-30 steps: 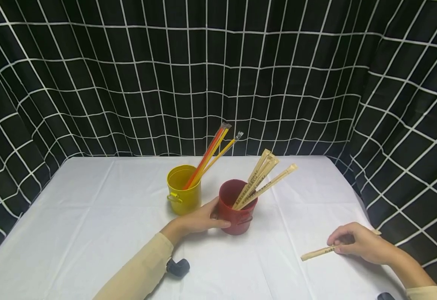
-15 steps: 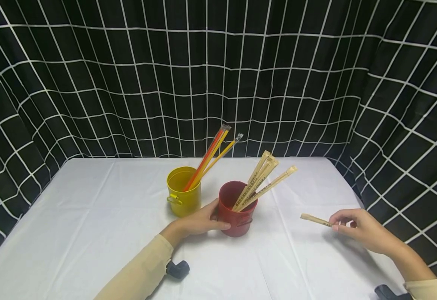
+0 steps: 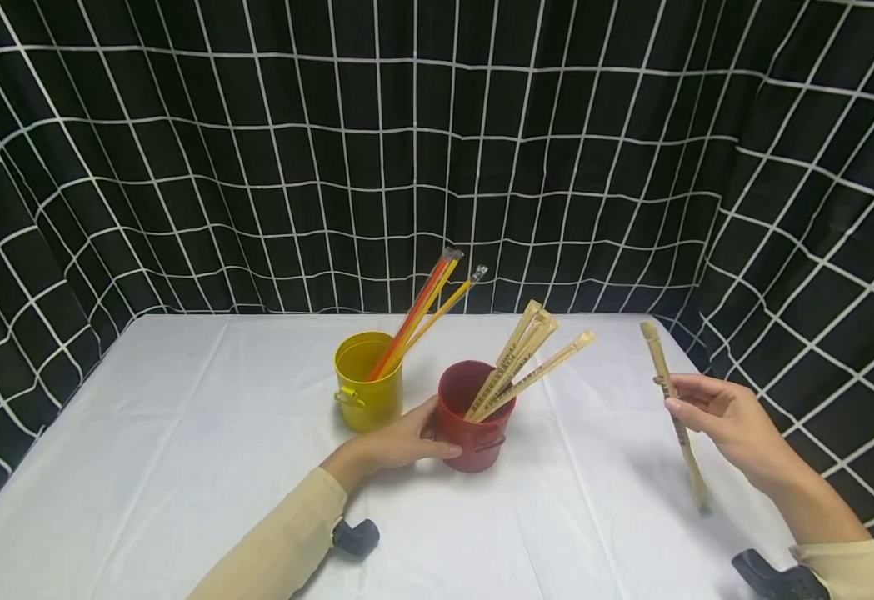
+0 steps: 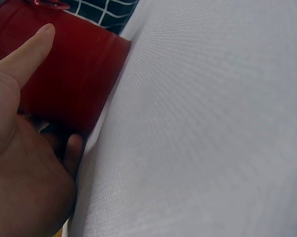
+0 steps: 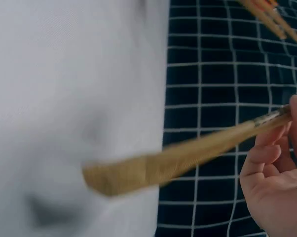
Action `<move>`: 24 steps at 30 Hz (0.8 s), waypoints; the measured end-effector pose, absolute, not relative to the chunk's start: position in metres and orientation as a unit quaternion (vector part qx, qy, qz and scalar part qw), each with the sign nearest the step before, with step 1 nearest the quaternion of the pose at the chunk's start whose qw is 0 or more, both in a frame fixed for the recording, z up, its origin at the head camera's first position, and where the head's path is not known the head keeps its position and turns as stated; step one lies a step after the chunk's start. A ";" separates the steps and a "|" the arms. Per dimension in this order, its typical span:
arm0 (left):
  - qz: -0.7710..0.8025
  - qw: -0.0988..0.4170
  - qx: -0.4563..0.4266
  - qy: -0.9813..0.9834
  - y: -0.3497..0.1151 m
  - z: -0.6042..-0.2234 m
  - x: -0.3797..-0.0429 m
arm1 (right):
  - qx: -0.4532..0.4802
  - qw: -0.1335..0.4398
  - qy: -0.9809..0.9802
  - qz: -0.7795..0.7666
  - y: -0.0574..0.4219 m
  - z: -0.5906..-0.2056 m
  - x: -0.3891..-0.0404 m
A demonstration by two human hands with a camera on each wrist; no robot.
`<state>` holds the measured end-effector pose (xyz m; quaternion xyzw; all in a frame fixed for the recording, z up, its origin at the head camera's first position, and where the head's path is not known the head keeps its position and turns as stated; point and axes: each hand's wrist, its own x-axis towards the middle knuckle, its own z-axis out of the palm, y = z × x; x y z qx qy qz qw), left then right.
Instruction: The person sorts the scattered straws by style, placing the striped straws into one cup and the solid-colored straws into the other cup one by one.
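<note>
My left hand [image 3: 397, 439] grips a small red bucket [image 3: 466, 450] at its left side, thumb along the front. In the left wrist view the thumb lies flat on the red wall, with other fingers partly hidden behind. Several brown paper-wrapped sticks [image 3: 511, 367] with printed lettering lean to the right inside it. Over the right part of the table, my right hand [image 3: 740, 429] pinches one more paper-wrapped stick [image 3: 682, 433] near its middle between thumb and fingers. That stick stands steeply, its top tilted left; in the right wrist view its flattened wrapper end [image 5: 119, 175] points toward the white cloth.
Just behind my left hand stands a yellow bucket [image 3: 369, 408] with orange and yellow sticks [image 3: 414, 321], clear wrapping at their tips. White cloth [image 3: 204, 467] covers the table. A black curtain [image 3: 332, 167] with a white grid hangs around its back and sides.
My right hand has lifted the paper-wrapped stick and moved it away from me, turning it from nearly level to steep. The left hand and both buckets stay in place.
</note>
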<state>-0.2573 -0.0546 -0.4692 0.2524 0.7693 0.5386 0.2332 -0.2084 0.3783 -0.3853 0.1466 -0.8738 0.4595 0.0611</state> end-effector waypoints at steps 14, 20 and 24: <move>0.546 0.234 0.262 0.761 -0.053 -0.470 -0.260 | 0.235 0.022 -0.657 0.716 0.327 -0.356 -0.203; 0.547 0.233 0.252 0.764 -0.054 -0.470 -0.260 | 0.297 0.037 -0.598 0.744 0.299 -0.336 -0.208; 0.541 0.238 0.245 0.769 -0.053 -0.470 -0.260 | 0.312 0.048 -0.574 0.756 0.287 -0.329 -0.210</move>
